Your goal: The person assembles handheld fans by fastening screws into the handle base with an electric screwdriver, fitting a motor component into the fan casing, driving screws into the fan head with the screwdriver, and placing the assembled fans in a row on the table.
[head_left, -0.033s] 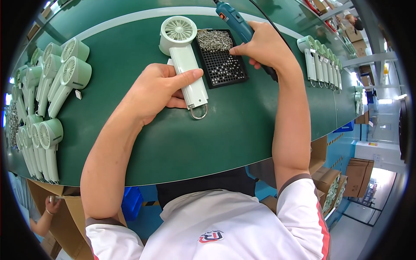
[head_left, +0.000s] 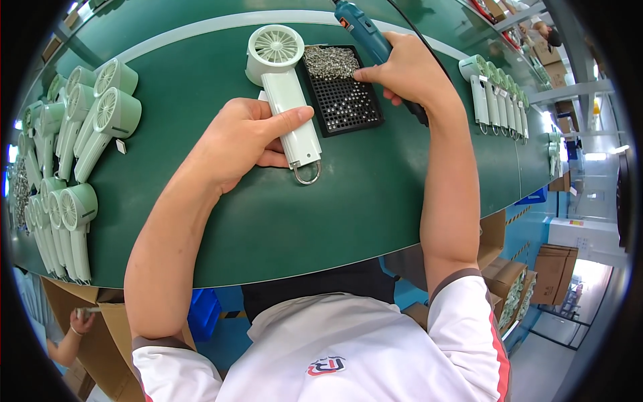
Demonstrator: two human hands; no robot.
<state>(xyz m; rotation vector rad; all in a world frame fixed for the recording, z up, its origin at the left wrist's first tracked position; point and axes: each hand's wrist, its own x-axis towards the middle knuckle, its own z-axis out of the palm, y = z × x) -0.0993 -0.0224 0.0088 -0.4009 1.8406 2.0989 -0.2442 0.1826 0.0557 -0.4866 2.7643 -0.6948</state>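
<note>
My left hand (head_left: 244,141) is closed around the handle of a pale green handheld fan (head_left: 289,100), thumb across the front. The fan lies with its round grille away from me and a metal loop at the near end of its handle. My right hand (head_left: 415,74) grips a teal electric screwdriver (head_left: 365,32) with a black cable. It is held slanted over the right side of a black screw tray (head_left: 348,120); the thumb is by the tray's edge. Loose screws fill the tray's far part, and several sit in its holes.
Several fans (head_left: 110,117) stand and lie at the left, with another row (head_left: 499,94) at the right on the green table (head_left: 321,228). Cardboard boxes (head_left: 506,281) and a blue bin (head_left: 203,311) are below the near edge. Another person's hand (head_left: 82,321) shows at lower left.
The other person's hand at lower left has shifted slightly, with a small object in it. My right hand has moved a touch left with the screwdriver; my left hand stays in place.
</note>
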